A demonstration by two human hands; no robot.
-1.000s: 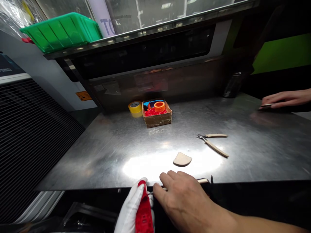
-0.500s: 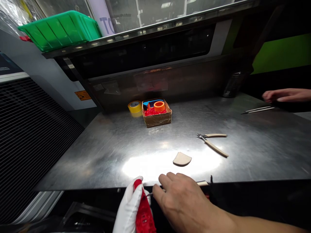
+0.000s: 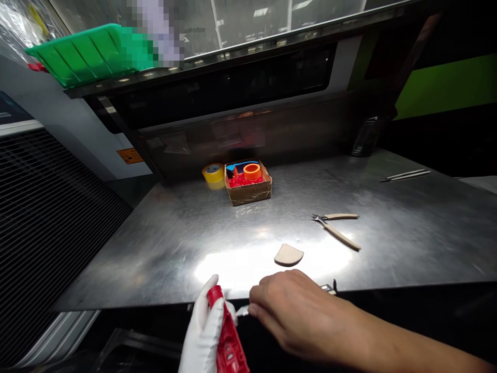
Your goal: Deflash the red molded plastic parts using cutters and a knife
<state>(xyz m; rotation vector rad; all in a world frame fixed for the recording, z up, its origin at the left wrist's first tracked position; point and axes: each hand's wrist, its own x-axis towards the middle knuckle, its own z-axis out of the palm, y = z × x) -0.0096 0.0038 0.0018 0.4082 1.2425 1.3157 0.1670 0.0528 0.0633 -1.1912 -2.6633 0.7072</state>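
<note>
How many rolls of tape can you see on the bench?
2. A yellow roll sits on the bench beside the cardboard box, on its left. An orange roll lies inside the box. More could be hidden under the box's contents.

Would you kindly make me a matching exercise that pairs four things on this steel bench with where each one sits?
Things:
1. yellow tape roll
2. orange plastic ring
3. tan-handled pliers
4. red plastic part

Places:
A. inside the small cardboard box
B. held in the white-gloved left hand, below the bench's front edge
C. on the bench, just left of the box
D. lying open on the bench, right of the beige wedge-shaped pad

Pairs: 1-C, 2-A, 3-D, 4-B
</note>
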